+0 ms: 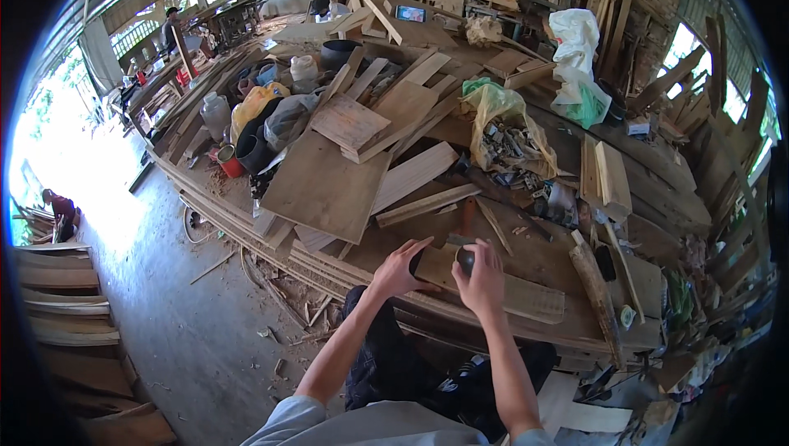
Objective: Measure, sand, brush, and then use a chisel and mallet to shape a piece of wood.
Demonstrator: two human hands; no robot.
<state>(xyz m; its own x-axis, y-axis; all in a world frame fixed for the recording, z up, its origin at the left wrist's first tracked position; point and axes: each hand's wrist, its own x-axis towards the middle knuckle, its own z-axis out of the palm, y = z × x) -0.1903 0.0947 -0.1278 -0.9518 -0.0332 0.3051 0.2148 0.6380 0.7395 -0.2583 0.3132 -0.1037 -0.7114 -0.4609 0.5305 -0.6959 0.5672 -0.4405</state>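
Close to the bench's near edge, my left hand (398,270) is open, with thumb and forefinger spread in a C shape. A small dark patch shows inside that curve; what it is I cannot make out. Between my hands a short, pale wooden board (436,268) lies on the bench. My right hand (483,280) has its fingers curled round a dark, rounded object (466,260) with a shiny face, above the board's right end. Just beyond stands an orange-brown tool handle (468,217). A flat plank (534,300) extends to the right of my right hand.
Plywood (325,191) and loose boards cover the bench's left and middle. Beyond my hands sits a plastic bag (509,138) of metal hardware. A rough-edged wood strip (597,294) lies to the right. A red can (230,161) and containers stand left. Other people are far back left.
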